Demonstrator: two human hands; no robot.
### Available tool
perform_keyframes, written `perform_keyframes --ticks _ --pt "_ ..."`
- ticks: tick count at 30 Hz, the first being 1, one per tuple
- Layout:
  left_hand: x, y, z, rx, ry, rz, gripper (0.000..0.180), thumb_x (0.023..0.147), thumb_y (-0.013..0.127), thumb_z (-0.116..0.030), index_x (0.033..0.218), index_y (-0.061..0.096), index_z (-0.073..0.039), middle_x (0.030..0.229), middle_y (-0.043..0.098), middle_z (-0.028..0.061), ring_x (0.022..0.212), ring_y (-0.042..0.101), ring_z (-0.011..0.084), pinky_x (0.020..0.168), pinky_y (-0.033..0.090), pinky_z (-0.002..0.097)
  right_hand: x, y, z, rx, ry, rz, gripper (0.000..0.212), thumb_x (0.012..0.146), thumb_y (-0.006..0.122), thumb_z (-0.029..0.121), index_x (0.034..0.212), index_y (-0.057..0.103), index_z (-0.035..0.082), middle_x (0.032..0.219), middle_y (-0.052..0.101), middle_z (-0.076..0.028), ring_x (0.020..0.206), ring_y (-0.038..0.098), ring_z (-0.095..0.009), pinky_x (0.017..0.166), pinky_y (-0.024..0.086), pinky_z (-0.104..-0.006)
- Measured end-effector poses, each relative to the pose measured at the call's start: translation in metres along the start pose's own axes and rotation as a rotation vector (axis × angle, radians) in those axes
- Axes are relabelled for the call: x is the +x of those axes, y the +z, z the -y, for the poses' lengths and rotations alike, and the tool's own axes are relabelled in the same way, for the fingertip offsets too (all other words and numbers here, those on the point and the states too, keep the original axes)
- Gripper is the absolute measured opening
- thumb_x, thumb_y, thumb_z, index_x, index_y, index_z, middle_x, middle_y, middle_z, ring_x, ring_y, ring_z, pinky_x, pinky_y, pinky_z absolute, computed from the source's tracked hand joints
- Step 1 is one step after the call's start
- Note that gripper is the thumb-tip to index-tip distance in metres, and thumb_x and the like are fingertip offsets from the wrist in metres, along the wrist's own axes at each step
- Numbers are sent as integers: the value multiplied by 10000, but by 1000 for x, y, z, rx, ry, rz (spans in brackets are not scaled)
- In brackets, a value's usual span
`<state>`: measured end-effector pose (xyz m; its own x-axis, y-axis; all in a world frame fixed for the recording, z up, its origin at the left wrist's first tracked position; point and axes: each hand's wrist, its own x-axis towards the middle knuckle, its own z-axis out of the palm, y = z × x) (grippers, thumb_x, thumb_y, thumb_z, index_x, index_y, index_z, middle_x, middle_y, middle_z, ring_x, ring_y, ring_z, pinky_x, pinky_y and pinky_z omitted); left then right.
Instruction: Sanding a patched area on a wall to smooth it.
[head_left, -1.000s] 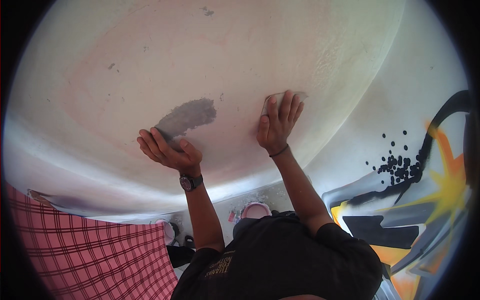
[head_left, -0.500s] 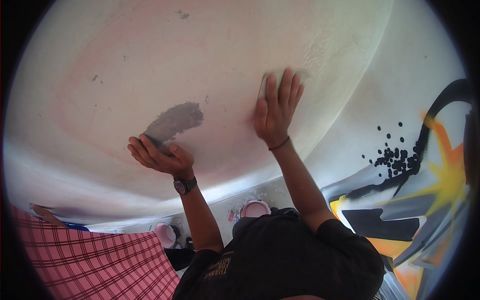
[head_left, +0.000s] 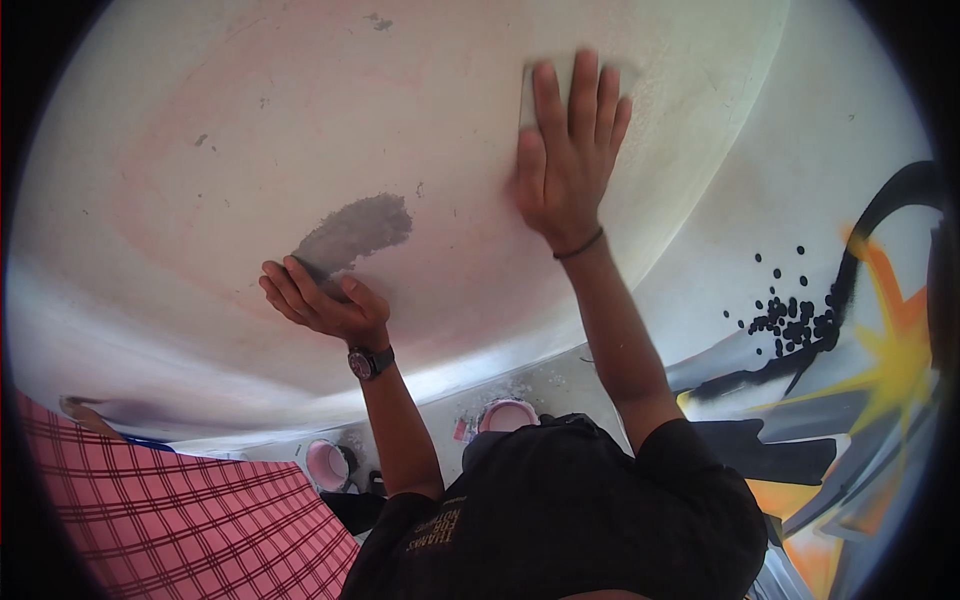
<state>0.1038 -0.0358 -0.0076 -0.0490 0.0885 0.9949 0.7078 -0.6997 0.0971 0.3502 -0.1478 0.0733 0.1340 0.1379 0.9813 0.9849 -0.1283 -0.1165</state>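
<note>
A large pale curved wall point(head_left: 300, 120) with faint pink smears fills the upper view. My right hand point(head_left: 570, 150) lies flat on it, fingers stretched upward. Beneath the palm and fingers is a pale, straight-edged sheet that looks like sandpaper point(head_left: 527, 100), mostly covered by the hand. Lower and to the left, my left hand point(head_left: 325, 305) rests against the wall beside a rough grey patch point(head_left: 360, 232). Its fingers are extended and slightly cupped, thumb apart, and I see nothing held. A dark watch point(head_left: 370, 362) sits on the left wrist.
Two pink-rimmed buckets point(head_left: 508, 415) stand on the floor below, among scattered pale flecks. Someone in a pink checked garment point(head_left: 190, 520) is at the lower left, an arm point(head_left: 85, 412) near the wall. A painted wall point(head_left: 890, 350) with black, yellow and orange shapes rises at right.
My right hand has slid upward and slightly right along the wall, carrying the pale sheet under it. My left hand stays almost in place beside the grey patch.
</note>
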Motion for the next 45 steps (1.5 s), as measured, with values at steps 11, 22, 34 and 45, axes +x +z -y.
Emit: perform_keyframes --ticks 11,22,34,45 --pt "1 1 1 12 4 -4 591 999 407 -335 1480 414 8 1565 354 214 1466 282 402 1184 211 546 9 4 6 30 37 -36 509 1039 355 340 1504 464 165 1623 287 -154 1518 192 -365 1204 78 -552" --pt "0 1 0 1 -3 -13 596 1003 412 -348 1481 414 8 1570 352 205 1469 277 399 1184 207 542 -110 23 15 51 124 20 546 1053 307 355 1498 450 73 1591 274 -274 1503 164 -452 1201 32 -576" --pt "0 1 -1 -4 -20 -6 597 1006 414 -358 1483 412 1 1569 356 205 1468 278 405 1178 213 551 77 -13 32 100 -37 20 515 1057 304 294 1541 404 150 1636 267 -133 1516 206 -359 1207 96 -541" --pt "0 3 -2 -3 -25 -15 608 1001 418 -370 1475 418 10 1562 368 207 1466 287 401 1180 214 545 -103 24 15 35 -16 60 517 1040 344 343 1490 482 128 1604 308 -192 1513 186 -400 1210 40 -556"
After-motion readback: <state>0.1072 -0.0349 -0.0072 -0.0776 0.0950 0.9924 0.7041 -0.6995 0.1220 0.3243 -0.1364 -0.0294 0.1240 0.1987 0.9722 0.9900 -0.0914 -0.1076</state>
